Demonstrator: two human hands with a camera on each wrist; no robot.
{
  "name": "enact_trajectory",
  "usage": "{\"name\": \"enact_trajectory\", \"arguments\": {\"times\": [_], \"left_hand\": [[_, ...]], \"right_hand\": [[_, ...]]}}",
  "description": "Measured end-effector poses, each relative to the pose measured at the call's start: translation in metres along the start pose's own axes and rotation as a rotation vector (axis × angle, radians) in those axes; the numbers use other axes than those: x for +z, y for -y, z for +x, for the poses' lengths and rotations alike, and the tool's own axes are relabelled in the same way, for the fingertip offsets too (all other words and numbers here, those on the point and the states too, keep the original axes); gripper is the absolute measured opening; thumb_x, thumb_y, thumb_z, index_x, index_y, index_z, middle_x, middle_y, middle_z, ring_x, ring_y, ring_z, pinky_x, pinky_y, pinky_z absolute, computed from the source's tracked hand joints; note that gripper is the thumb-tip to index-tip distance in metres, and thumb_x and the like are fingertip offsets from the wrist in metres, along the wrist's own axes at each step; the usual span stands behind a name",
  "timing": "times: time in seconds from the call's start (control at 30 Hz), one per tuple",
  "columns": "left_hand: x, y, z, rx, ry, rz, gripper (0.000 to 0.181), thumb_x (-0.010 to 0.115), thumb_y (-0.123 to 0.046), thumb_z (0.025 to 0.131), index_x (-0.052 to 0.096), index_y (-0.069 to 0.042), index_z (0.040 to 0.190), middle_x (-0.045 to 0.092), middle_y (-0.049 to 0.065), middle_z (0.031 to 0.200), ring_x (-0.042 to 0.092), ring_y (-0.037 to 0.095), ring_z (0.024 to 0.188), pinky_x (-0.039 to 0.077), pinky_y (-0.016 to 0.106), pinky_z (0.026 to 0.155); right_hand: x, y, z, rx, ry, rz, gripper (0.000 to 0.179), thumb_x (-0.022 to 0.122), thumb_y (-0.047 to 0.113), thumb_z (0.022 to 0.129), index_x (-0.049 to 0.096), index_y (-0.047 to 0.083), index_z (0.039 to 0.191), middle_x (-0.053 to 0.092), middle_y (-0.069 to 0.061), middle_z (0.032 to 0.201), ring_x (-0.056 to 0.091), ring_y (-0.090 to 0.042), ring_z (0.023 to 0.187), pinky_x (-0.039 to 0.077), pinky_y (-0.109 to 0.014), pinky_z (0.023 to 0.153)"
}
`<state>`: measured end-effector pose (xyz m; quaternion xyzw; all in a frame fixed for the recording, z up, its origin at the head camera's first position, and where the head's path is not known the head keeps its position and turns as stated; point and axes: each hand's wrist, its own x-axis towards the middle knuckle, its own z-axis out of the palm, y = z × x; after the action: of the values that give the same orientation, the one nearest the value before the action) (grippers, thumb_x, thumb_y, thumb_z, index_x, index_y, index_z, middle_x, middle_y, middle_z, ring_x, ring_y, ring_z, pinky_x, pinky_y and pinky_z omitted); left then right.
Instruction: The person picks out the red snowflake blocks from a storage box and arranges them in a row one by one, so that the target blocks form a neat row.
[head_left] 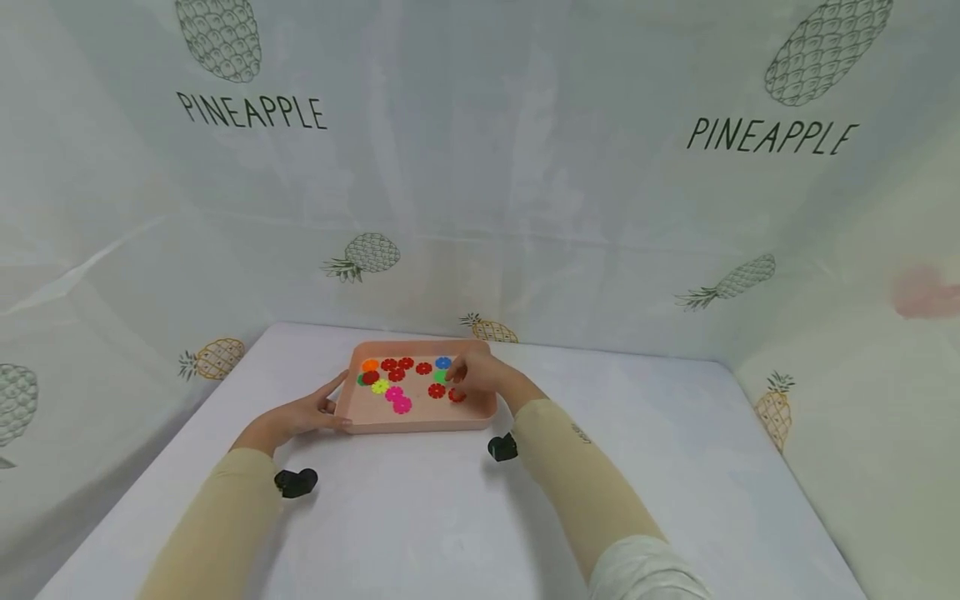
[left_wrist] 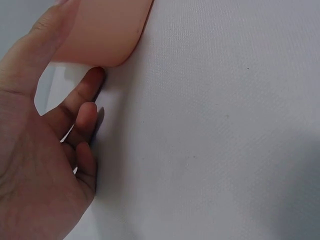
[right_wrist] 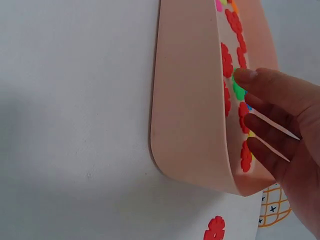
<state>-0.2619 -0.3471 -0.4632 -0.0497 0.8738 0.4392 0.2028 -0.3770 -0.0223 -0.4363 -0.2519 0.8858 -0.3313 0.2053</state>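
Note:
In the head view a peach-coloured tray (head_left: pixel 420 427) lies on the table with several flower-shaped plastic discs in it. My left hand (head_left: pixel 303 414) is at its left end, thumb against the near corner and a finger along the left wall. The left wrist view shows the other fingers of that hand loosely bent beside the tray. My right hand (head_left: pixel 480 372) reaches over the tray's right part. In the right wrist view its fingers are spread, the thumb tip beside a green disc (right_wrist: pixel 239 91). Below it is a red disc (right_wrist: pixel 246 156) near the tray's end.
A separate red disc (right_wrist: pixel 215 229) lies outside the tray in the right wrist view. The white table (head_left: pixel 630 450) meets a hanging pineapple-print cloth (head_left: pixel 450 167) at the back. A black device (head_left: pixel 296 482) sits at the left wrist, another black device (head_left: pixel 502 447) at the right.

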Motion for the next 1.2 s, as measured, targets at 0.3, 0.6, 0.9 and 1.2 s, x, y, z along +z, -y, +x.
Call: {"name": "enact_trajectory", "arguments": {"times": [0.3, 0.6, 0.9, 1.2], "left_hand": [[0.001, -0.0022, -0.0035, 0.009, 0.004, -0.013, 0.107, 0.077, -0.031, 0.085, -0.003, -0.028, 0.157, 0.046, 0.013, 0.107, 0.042, 0.03, 0.105, 0.028, 0.059, 0.094], [0.0005, -0.0035, -0.0046, 0.009, 0.003, -0.005, 0.108, 0.077, -0.032, 0.085, -0.003, -0.026, 0.157, 0.046, 0.014, 0.106, 0.042, 0.031, 0.105, 0.029, 0.061, 0.096], [0.0003, -0.0003, -0.0023, 0.022, 0.014, -0.021, 0.107, 0.076, -0.032, 0.085, -0.003, -0.027, 0.157, 0.045, 0.014, 0.108, 0.04, 0.032, 0.108, 0.027, 0.063, 0.099], [0.001, -0.0011, -0.0023, 0.019, 0.009, -0.013, 0.107, 0.076, -0.032, 0.085, -0.003, -0.025, 0.157, 0.044, 0.015, 0.108, 0.04, 0.033, 0.108, 0.03, 0.062, 0.098]], "right_hand": [[0.002, -0.0036, 0.002, 0.039, 0.023, -0.025, 0.018, 0.08, 0.009, 0.08, 0.074, 0.011, 0.096, 0.063, -0.002, 0.091, 0.054, -0.02, 0.09, 0.048, -0.027, 0.081], [0.0022, -0.0009, 0.0002, 0.071, 0.034, -0.088, 0.018, 0.081, 0.011, 0.08, 0.074, 0.014, 0.096, 0.063, -0.001, 0.09, 0.055, -0.019, 0.089, 0.047, -0.029, 0.081], [0.0053, 0.0002, -0.0004, 0.108, 0.012, -0.129, 0.017, 0.082, 0.011, 0.078, 0.075, 0.017, 0.092, 0.064, 0.001, 0.088, 0.055, -0.019, 0.089, 0.048, -0.03, 0.078], [0.0094, 0.0, -0.0015, 0.155, -0.006, -0.109, 0.015, 0.08, 0.011, 0.08, 0.073, 0.017, 0.092, 0.062, 0.002, 0.091, 0.052, -0.019, 0.095, 0.05, -0.028, 0.072]]}}
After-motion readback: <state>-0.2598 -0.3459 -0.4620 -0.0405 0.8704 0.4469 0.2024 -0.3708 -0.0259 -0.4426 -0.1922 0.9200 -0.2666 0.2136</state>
